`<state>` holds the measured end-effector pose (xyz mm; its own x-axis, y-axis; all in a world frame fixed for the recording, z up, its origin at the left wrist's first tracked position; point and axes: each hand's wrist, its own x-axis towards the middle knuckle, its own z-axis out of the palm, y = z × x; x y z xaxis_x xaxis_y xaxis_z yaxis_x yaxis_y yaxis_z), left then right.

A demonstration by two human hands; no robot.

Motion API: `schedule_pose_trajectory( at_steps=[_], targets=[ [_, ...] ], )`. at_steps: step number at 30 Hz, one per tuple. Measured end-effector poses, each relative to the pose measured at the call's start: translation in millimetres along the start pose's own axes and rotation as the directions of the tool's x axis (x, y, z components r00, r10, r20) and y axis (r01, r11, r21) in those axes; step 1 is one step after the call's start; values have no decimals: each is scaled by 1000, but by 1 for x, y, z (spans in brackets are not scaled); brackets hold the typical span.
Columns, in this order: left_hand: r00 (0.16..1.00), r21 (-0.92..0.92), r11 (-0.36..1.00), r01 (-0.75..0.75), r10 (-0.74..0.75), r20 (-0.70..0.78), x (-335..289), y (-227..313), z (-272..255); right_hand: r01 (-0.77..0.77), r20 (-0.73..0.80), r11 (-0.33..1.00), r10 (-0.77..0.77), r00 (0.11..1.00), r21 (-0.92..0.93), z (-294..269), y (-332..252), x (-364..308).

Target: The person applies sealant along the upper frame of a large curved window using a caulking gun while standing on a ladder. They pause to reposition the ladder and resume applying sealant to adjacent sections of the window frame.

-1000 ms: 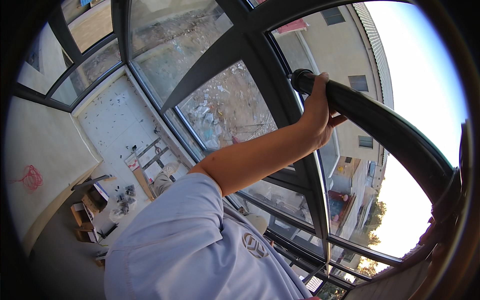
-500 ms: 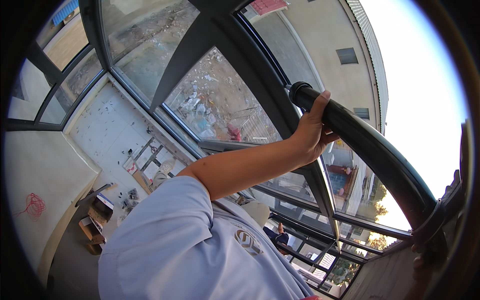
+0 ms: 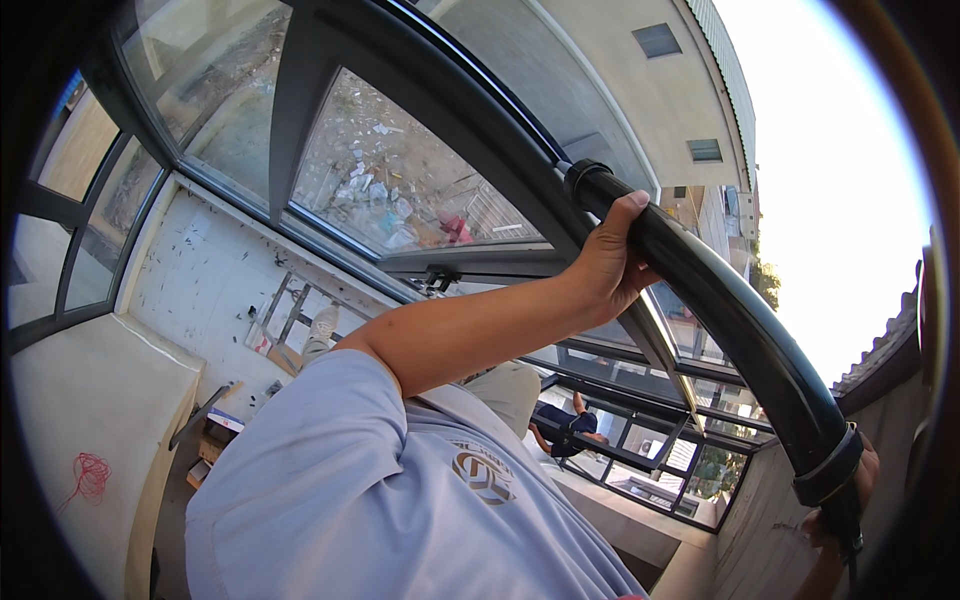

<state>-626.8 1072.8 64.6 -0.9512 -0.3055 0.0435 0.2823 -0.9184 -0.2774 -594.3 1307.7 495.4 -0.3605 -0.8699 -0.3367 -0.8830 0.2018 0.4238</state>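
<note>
A long black caulking gun (image 3: 735,310) slants across the right side, its barrel bowed by the lens. My left hand (image 3: 612,262) is closed around the barrel just behind the front collar, thumb on top and fingers beneath. The pale nozzle tip (image 3: 563,168) meets the edge where the dark window frame (image 3: 450,120) borders the glass. At the gun's rear, behind the back collar, my right hand (image 3: 868,470) is wrapped around the handle end. It lies in shadow near the rim, partly hidden by the gun.
A glass pane (image 3: 400,180) overlooks rubble-strewn ground. Below left are a white ledge with scraps, metal frame pieces (image 3: 290,315), cardboard boxes (image 3: 205,450) and a red wire coil (image 3: 91,477) on a pale surface. Another person (image 3: 568,420) in dark clothes is near the far windows.
The view has swung, so the window and outside buildings sit farther left. The other person and my right hand show more fully. Both hands keep their hold on the caulking gun.
</note>
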Motion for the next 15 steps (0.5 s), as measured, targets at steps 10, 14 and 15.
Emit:
schedule_pose_trajectory(
  at_steps=[10, 14, 15],
  targets=[
    [998, 44, 997, 64, -63, -13, 5, -20, -11, 87, -52, 961, -76, 996, 264, 28, -17, 23],
    [996, 41, 996, 76, -77, 33, 8, -32, -16, 44, -26, 976, -40, 999, 213, 32, -20, 28],
    [995, 45, 995, 88, -89, 36, 9, -35, -17, -21, 27, 979, 16, 1000, 202, 33, -20, 28]
  ],
)
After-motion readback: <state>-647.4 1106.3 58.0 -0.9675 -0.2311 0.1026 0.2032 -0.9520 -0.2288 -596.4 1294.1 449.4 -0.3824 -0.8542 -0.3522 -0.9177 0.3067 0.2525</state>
